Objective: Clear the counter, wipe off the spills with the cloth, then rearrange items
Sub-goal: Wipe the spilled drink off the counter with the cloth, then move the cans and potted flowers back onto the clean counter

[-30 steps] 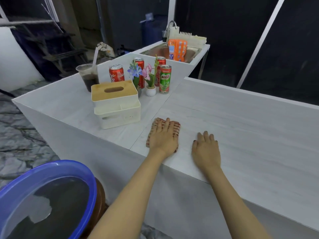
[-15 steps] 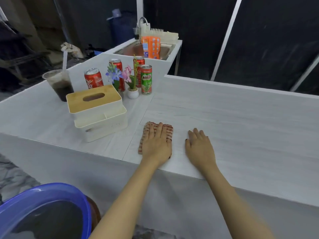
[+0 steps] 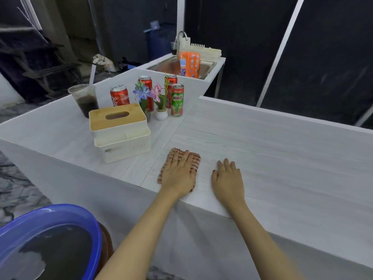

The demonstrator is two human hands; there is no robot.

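- The left hand (image 3: 178, 174) lies flat on the striped cloth (image 3: 195, 159), fingers straight and close together. It is pressing the cloth down, not gripping it.
- The cloth sits just below the middle of the frame, near the front edge of the counter (image 3: 272, 158), right beside the seam between the two slabs.
- The right hand (image 3: 228, 179) is spread palm-down on bare counter just right of the cloth and holds nothing. To me it looks like a brace.
- From where I stand this reads as the wiping step. Keep the palm's weight even so the whole cloth drags, not only the fingertip end. Work in overlapping strokes out toward the right of the frame, where the long slab is bare.
- I can't make out any spill on that surface, and the pale grain would hide a wet mark. Better to cover the whole stretch than hunt for spots.
- Being so near the front edge, the cloth could slip off toward the blue basin (image 3: 60, 207) at lower left. Strokes along the edge or away from it seem safer.
- Mind the tissue box (image 3: 121, 128) just left of the cloth.
- Behind the box, upper centre-left, stand the cup of dark drink (image 3: 85, 100), a red cola can (image 3: 119, 95), the Milo can (image 3: 177, 100) and a little flower pot (image 3: 161, 114).
- A careless sweep leftward could shove the box into them, and the open cup looks likeliest to make a fresh mess.
- That cluster suggests the rearranging is yet to be done.
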